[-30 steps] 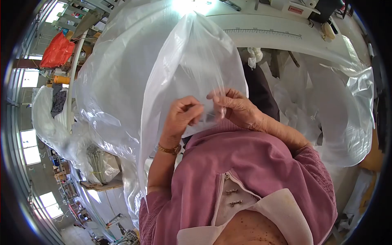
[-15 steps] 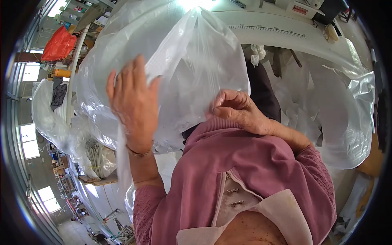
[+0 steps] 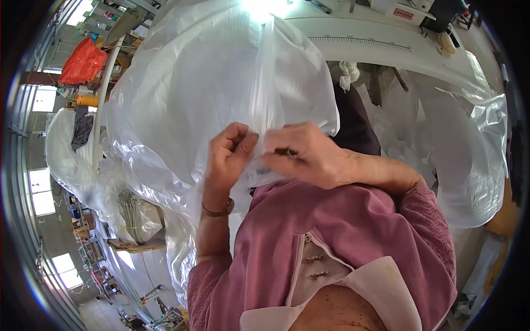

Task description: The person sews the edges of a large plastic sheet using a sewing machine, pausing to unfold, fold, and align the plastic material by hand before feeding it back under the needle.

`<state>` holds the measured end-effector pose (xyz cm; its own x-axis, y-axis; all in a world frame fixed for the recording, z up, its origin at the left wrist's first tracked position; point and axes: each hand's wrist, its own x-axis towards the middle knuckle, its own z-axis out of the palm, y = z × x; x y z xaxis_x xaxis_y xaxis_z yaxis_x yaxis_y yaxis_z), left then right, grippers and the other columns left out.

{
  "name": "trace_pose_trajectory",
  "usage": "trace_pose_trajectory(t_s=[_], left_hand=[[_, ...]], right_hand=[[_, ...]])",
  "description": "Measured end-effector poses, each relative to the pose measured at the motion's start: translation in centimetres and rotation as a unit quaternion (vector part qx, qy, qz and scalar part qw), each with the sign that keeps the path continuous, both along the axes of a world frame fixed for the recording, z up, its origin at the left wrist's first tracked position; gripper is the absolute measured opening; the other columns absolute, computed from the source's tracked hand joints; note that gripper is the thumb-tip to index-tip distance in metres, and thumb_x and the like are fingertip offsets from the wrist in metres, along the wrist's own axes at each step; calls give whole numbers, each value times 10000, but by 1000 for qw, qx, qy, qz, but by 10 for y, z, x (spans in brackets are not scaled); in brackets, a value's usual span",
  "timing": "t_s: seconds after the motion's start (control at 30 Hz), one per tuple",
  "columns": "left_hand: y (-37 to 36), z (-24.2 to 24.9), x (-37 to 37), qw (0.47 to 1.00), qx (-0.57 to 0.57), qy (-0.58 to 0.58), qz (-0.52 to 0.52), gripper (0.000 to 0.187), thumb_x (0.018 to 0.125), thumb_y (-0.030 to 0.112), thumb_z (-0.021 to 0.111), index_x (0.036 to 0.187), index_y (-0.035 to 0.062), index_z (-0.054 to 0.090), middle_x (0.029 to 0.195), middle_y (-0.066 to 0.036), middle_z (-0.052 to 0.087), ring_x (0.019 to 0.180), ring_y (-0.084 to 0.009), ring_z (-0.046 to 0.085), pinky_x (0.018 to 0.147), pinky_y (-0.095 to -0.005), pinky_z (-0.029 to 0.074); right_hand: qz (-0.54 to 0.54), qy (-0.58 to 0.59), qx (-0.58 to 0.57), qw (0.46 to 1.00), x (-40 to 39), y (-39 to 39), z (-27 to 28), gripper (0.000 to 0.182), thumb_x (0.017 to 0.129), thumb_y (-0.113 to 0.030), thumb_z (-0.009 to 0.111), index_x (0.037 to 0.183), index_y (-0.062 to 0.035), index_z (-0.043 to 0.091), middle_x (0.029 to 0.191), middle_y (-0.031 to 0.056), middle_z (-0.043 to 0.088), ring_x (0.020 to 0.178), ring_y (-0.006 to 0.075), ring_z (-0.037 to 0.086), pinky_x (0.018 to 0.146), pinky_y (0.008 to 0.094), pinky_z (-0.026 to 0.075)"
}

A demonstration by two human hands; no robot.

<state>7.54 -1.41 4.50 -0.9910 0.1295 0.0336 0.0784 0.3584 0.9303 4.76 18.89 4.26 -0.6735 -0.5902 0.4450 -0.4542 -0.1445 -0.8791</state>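
A big sheet of clear plastic film [image 3: 182, 99], perhaps a bag, spreads over my lap and up onto the table. A narrow gathered fold [image 3: 264, 71] runs down its middle towards my hands. My left hand [image 3: 229, 154] is closed, thumb and fingers pinched at the film beside the fold's lower end. Close by on the right, my right hand [image 3: 309, 154] has its fingers curled in a pinch at the same fold. Its fingertips are slightly blurred, and the piece of film between them is mostly hidden.
A white table [image 3: 375, 38] with a printed ruler scale stands ahead. More clear film [image 3: 464, 154] hangs at the right. On the left are a red bag [image 3: 83, 62], an orange roll [image 3: 87, 101] and a bundle of thin rods [image 3: 130, 215]. A bright lamp [image 3: 268, 6] shines at the top.
My left hand has moved right and down from over the film, its fingers going from spread to pinched. My right hand has shifted slightly left. The film's middle is now a straighter, narrower fold.
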Motion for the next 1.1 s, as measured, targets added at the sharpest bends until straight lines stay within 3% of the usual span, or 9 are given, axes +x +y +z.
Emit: trace_pose_trajectory(t_s=[0.07,0.33,0.53,0.8,0.87,0.97,1.03,1.07,1.1], left_hand=[[2,-21,7,994,84,-63,9,116,941,107,580,932,-6,554,728,27,546,669,-26,427,571,-197,364],[4,-40,11,983,155,-96,31,220,963,204,562,983,-15,571,830,-18,611,760,-47,475,649,-209,401],[2,-51,7,980,175,-93,-19,330,936,324,614,846,29,493,745,25,469,707,-45,392,591,-215,347],[7,-45,9,987,133,-67,64,243,927,139,637,755,53,488,654,93,411,609,-7,334,517,-205,266],[5,-37,11,980,158,-79,89,227,919,123,646,759,46,504,660,94,430,610,-3,343,517,-202,264],[-4,-29,14,980,156,-57,113,160,901,77,660,788,26,559,658,100,453,605,7,351,524,-188,263],[-6,-19,15,982,112,-31,151,120,894,61,663,808,8,597,652,94,479,600,10,366,529,-181,274],[0,-14,15,978,126,-20,164,85,888,55,667,836,-2,632,656,87,508,598,11,383,525,-180,283],[3,-11,14,979,125,-18,159,85,888,55,667,836,-2,632,656,87,508,598,11,383,525,-180,283]], right_hand=[[29,44,194,980,2,-7,-4,178,835,-174,656,789,-43,545,610,169,567,575,380,564,532,442,437],[68,94,257,959,8,-14,-9,208,859,-208,630,782,-29,556,597,163,570,576,367,594,547,441,469],[103,157,293,938,16,-29,-36,216,884,-242,591,808,-40,585,664,136,611,605,334,622,564,433,499],[181,237,280,912,1,-8,-28,192,882,-215,608,870,-23,592,809,128,643,720,283,627,647,359,495],[-41,134,19,990,-11,1,-31,135,885,-147,619,931,-25,582,827,97,637,656,240,596,648,334,473],[-299,-84,-130,942,-32,-15,-55,217,886,-50,604,1089,-5,542,1146,124,583,959,153,579,765,321,460],[-348,-72,-20,934,-28,-45,-81,300,877,-55,617,1147,22,511,1245,170,531,1138,201,534,847,332,454],[-389,82,55,916,-18,-70,-113,281,857,-99,622,1104,19,558,1175,192,580,1107,282,576,847,364,479],[-115,119,265,950,-19,-74,-96,266,837,-115,625,1066,13,583,1125,192,603,1062,306,593,832,384,489]])
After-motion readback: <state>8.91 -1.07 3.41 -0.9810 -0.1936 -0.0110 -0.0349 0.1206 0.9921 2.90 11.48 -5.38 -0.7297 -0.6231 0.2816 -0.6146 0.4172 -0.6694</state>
